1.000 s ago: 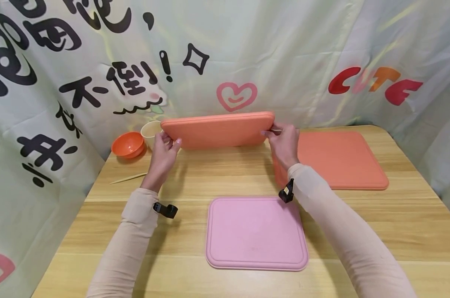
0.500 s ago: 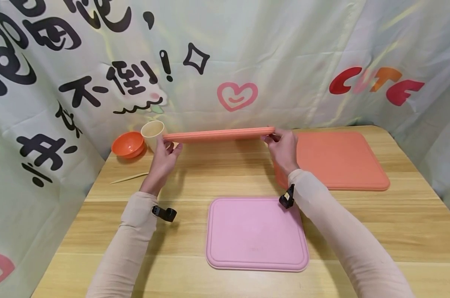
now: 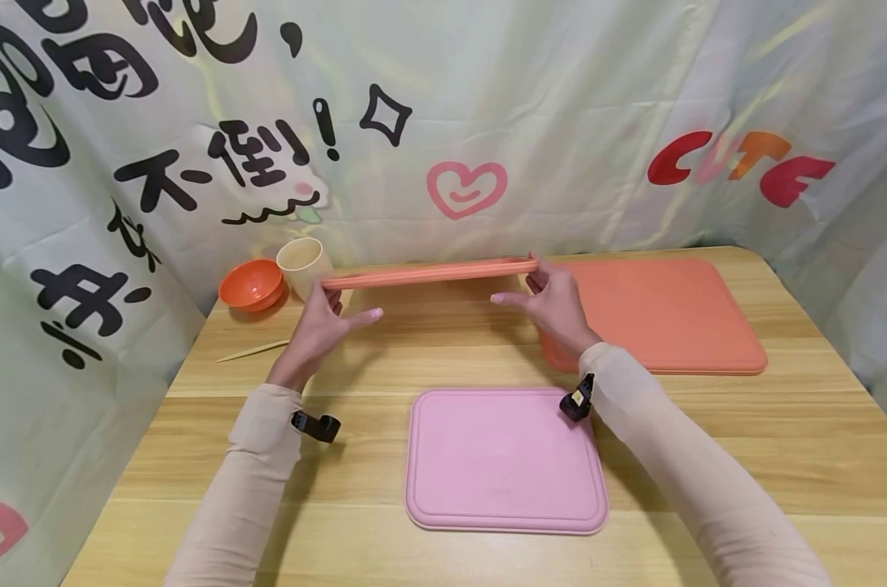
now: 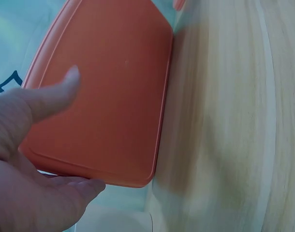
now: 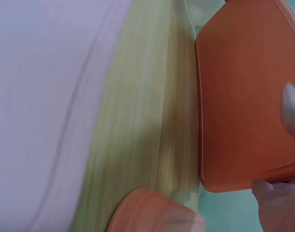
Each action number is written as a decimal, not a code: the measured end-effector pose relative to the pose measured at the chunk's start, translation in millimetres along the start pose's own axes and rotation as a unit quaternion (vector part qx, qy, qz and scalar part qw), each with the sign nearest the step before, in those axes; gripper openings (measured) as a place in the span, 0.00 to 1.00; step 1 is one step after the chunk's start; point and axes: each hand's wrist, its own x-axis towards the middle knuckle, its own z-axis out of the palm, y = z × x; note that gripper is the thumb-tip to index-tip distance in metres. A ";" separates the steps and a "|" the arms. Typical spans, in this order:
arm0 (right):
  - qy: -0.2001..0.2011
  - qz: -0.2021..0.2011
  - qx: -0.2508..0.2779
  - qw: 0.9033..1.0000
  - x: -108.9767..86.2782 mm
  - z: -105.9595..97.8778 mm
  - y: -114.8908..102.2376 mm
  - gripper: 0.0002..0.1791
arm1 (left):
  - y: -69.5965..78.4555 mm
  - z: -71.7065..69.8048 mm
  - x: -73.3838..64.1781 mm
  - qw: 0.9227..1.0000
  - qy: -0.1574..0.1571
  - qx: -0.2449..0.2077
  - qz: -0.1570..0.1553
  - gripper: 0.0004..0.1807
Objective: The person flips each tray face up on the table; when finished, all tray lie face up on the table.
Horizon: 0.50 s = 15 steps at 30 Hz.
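Note:
An orange cutting board (image 3: 432, 272) stands on edge at the back of the table, near the cloth; the head view catches it almost edge-on. Both wrist views show its broad flat face. At its left end, my left hand (image 3: 315, 330) touches the short side with extended fingers, the thumb sticking out apart from the face. My right hand (image 3: 558, 310) is at the other end in much the same pose, fingertips along the edge and thumb lifted away. Part of the fingers is hidden behind the board.
A second orange board (image 3: 671, 314) lies flat at the right, a pink board (image 3: 505, 461) in front. At the back left are an orange bowl (image 3: 253, 285), a cream cup (image 3: 302, 259) and a thin pale stick (image 3: 256, 350). Printed cloth (image 3: 575, 122) hangs behind the table.
The orange board has tilted from showing its broad face to nearly edge-on, and its top has dropped. Both thumbs have come off it and spread inward.

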 end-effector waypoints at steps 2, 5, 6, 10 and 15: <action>-0.019 0.008 0.005 1.000 -1.8 -1.3 0.0 0.49 | -0.9 -1.0 -1.2 1.000 -0.009 -0.003 0.018 0.51; -0.036 0.018 0.002 0.999 -3.9 -3.1 -0.8 0.56 | -1.6 -2.2 -2.5 0.999 -0.022 -0.007 0.043 0.46; -0.040 0.018 0.004 0.999 -4.1 -3.6 -0.7 0.56 | -2.3 -2.6 -2.2 0.998 -0.026 -0.007 0.049 0.44; -0.050 0.026 0.008 0.998 -5.1 -4.9 -0.7 0.56 | -3.1 -3.9 -3.3 0.998 -0.033 -0.009 0.056 0.38; -0.060 0.046 -0.008 0.997 -6.7 -4.0 0.9 0.59 | -5.9 -5.8 -5.9 0.999 -0.019 0.010 0.031 0.40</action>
